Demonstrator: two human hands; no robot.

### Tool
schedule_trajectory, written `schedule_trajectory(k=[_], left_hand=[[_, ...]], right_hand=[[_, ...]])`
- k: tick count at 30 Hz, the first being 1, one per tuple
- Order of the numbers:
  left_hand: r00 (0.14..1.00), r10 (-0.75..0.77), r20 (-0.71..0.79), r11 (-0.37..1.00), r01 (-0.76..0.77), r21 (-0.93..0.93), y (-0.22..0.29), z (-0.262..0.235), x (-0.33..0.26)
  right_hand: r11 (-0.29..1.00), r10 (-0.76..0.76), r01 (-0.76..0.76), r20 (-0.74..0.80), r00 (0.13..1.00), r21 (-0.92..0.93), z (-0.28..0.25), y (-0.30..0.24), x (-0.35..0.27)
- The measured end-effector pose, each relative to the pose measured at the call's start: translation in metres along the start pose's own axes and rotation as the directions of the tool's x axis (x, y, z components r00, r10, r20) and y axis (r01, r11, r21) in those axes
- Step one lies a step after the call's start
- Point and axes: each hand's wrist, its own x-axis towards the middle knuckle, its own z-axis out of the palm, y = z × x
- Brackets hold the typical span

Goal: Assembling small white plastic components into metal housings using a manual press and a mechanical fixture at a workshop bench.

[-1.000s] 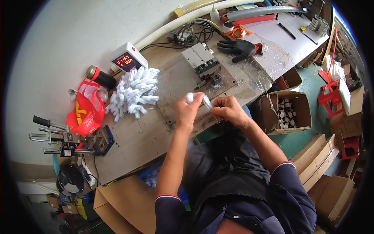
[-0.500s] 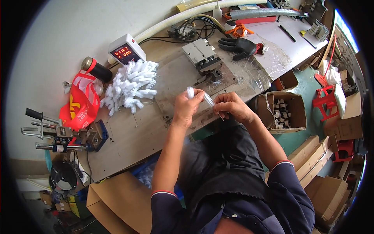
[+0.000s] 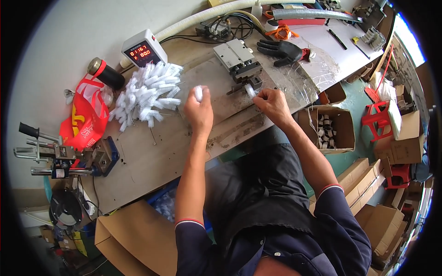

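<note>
In my closed left hand (image 3: 199, 112) is a white bristle brush (image 3: 198, 94), its tip showing above the fist. This hand is over the bench, right of a heap of similar white brushes (image 3: 149, 94). My right hand (image 3: 275, 106) pinches one end of another small white brush (image 3: 250, 90). The free bristle end points up and left, close to the dark block at the front of a metal clamping fixture (image 3: 238, 60). I cannot tell whether brush and block touch.
A counter box with red digits (image 3: 143, 50), a black flask (image 3: 107, 73) and a red bag (image 3: 85, 119) stand left. A lever press (image 3: 99, 156) sits at the bench's left end. A black glove (image 3: 281, 51) lies behind the fixture; a carton (image 3: 343, 133) stands right.
My hands have moved apart. The left went left with its brush; the right moved up and slightly right, bringing its brush to the fixture's front. The view has shifted slightly.
</note>
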Motion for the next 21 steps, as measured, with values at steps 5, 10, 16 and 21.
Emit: schedule_trajectory(k=[5, 10, 16, 21], left_hand=[[1.000, -0.013, 0.019, 0.998, 0.014, -0.054, 0.006, 0.002, -0.006], [0.999, -0.011, 0.036, 0.998, 0.013, -0.058, 0.004, -0.003, -0.006], [0.999, 0.001, 0.036, 0.992, 0.003, -0.124, 0.002, -0.005, -0.006], [0.999, -0.012, 0.032, 0.989, 0.017, -0.149, 0.000, -0.008, -0.005]], right_hand=[[0.996, 0.067, -0.071, -0.068, 0.995, -0.053, 0.005, 0.003, 0.007], [0.992, 0.070, -0.081, -0.117, 0.991, -0.100, 0.011, -0.002, 0.007], [0.991, 0.070, -0.084, -0.137, 0.988, -0.103, 0.012, -0.005, 0.010], [0.995, 0.061, -0.072, -0.145, 0.988, -0.073, 0.014, -0.005, 0.011]])
